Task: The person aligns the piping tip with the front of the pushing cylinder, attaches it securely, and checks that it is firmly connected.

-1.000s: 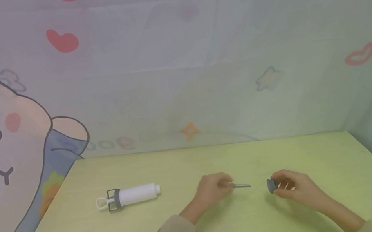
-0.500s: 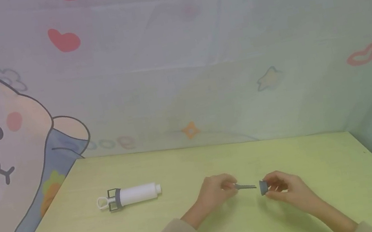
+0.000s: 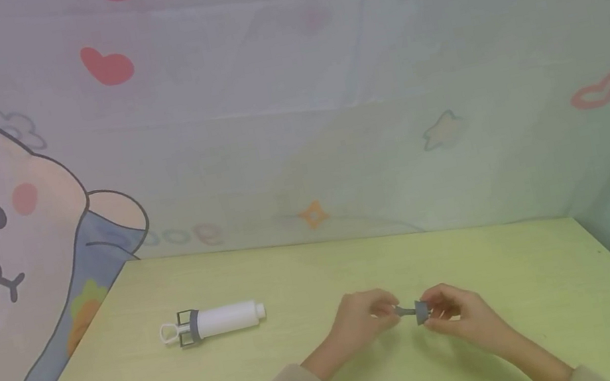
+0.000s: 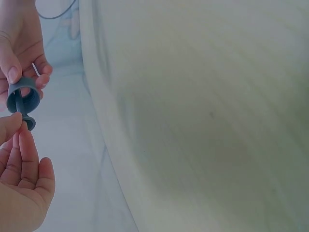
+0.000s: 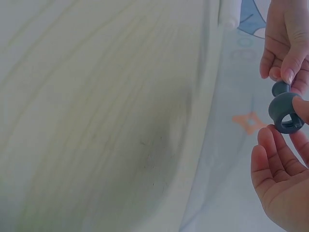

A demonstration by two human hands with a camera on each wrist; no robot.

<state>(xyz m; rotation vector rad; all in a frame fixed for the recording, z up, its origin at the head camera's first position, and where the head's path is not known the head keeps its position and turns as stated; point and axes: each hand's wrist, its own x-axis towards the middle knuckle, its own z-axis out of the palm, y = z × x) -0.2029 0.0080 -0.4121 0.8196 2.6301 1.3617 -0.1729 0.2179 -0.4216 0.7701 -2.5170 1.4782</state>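
Note:
My left hand [image 3: 364, 319] pinches a thin grey stem [image 3: 405, 312] by its left end, between thumb and fingertips. In the left wrist view that end flares into a small round head [image 4: 30, 123]. Facing it, my right hand [image 3: 464, 313] holds a grey hollow cup [image 3: 422, 312], wide at one end and open right through, between thumb and fingers. The stem runs into the mouth of the cup, lying inside its wall in the left wrist view. Through the cup's narrower opening [image 5: 289, 123] in the right wrist view, part of the stem shows. Both pieces are above the table.
A white syringe-like tube [image 3: 226, 319] lies on the yellow-green table [image 3: 319, 270], left of my hands. It has a dark grey collar with side frames [image 3: 190, 328] and a white loop handle [image 3: 168, 334]. Behind the table hangs a printed cloth [image 3: 274, 87].
My right hand has moved left with the cup, and my left hand slightly right with the stem. The stem, earlier apart from the cup, now goes into it. The white tube stays put.

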